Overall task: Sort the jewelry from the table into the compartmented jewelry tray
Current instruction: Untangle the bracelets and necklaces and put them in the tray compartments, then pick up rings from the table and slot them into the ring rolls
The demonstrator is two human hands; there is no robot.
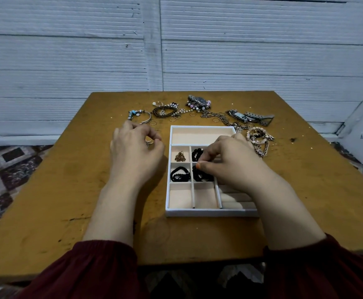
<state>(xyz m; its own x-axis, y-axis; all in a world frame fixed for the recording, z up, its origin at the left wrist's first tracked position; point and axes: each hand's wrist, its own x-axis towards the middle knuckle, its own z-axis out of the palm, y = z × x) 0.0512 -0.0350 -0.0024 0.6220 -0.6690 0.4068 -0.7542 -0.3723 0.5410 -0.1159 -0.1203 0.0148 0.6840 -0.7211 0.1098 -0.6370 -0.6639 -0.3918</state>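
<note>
Readable text: none anywhere in view.
Watch dial (pixel 202 101): too small and blurred; no brand or numerals legible.
Second watch (pixel 240 115): face too small to read.
Jewelry tray (pixel 210 213): no legible label.
Table (pixel 68 190): no legible marking.

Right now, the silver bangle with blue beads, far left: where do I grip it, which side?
Pinch the bangle on its bare silver arc, the right side, coming straight down. It lies flat, so fingers can straddle the thin band; the left end carries blue beads that would probably slip. A thin ring lies close beside it.
</note>
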